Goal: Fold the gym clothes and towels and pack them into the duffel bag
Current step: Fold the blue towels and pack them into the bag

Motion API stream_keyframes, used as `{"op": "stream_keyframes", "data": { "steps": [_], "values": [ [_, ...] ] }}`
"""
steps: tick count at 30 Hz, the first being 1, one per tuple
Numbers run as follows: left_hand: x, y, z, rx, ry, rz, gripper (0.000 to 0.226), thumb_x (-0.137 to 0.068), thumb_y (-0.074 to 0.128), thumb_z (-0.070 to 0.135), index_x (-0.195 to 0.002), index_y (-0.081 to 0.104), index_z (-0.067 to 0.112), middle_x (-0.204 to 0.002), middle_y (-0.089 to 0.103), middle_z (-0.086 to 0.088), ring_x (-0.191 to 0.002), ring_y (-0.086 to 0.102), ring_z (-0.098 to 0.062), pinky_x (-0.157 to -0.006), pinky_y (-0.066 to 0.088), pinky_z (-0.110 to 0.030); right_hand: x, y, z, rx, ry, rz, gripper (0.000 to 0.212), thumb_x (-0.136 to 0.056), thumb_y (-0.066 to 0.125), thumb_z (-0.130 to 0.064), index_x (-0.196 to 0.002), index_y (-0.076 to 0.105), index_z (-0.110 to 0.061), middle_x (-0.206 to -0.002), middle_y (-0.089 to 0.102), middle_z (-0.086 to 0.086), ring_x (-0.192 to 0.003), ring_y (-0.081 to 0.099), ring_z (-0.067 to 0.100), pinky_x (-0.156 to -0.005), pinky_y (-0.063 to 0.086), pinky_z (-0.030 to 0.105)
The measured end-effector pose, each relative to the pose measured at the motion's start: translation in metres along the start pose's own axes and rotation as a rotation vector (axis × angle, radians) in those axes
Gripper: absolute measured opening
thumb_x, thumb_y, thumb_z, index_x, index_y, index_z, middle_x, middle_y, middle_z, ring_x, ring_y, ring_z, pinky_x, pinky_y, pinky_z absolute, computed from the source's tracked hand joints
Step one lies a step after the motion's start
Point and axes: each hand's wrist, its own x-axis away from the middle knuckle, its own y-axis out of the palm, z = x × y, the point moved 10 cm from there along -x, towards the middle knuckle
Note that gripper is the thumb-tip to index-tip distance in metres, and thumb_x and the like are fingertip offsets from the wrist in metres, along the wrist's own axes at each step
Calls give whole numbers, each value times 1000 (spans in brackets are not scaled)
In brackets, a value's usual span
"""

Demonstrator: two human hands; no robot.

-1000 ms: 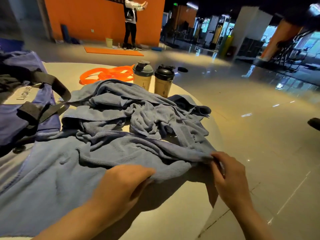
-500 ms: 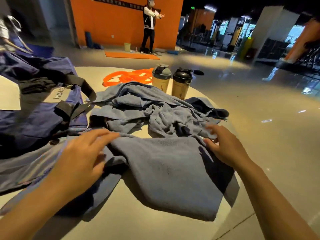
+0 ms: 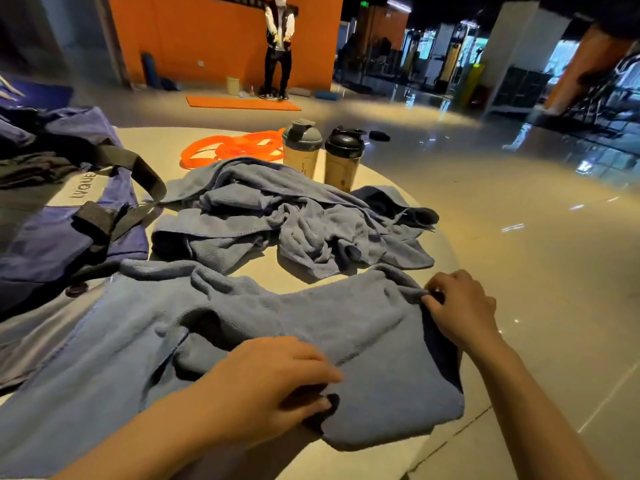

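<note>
Barely begun, a blue towel [image 3: 277, 327] is being folded across the lower centre of the frame, its right edge being pinched by the right hand [image 3: 460, 306] while a near fold is being gripped by the curled fingers of the left hand [image 3: 273, 386]. More towels [image 3: 294, 216] are being left crumpled at mid-frame, unfolded. At upper left, the duffel bag [image 3: 69, 223] is being kept open, dark clothing seemingly inside; most packing is judged outstanding.
</note>
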Motion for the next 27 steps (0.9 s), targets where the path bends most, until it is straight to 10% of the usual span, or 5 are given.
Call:
{"op": "stream_keyframes", "data": {
  "steps": [6,11,20,27],
  "values": [
    [-19,-92,-41,243,-239,503,29,-89,51,43,-113,63,32,-107,61,21,-99,57,4,-83,46,-9,44,-59,-103,-517,-490,188,19,-88,65,-12,-102,59,-26,-113,42,-10,-101,51,7,-86,48,17],
    [-61,-89,-61,409,-357,333,28,-97,50,38,-125,55,38,-127,51,22,-118,42,8,-96,33,-5,79,-67,-144,-604,-682,206,20,-86,61,-16,-102,62,-28,-115,47,-12,-107,46,-7,-88,41,6],
    [-57,-27,-57,775,-417,-80,23,-94,58,23,-115,67,24,-102,70,2,-91,64,-7,-84,52,-22,89,-56,-116,-680,-546,287,39,-79,67,-27,-114,52,-36,-113,49,-22,-105,49,-4,-85,44,7],
    [-43,-87,-72,777,-438,362,35,-89,59,-2,-92,71,31,-100,70,6,-95,66,-12,-85,54,-22,83,-34,-95,-617,-367,204,33,-82,64,-52,-111,48,-47,-103,55,-33,-96,56,-2,-85,51,32]
  ]
}}
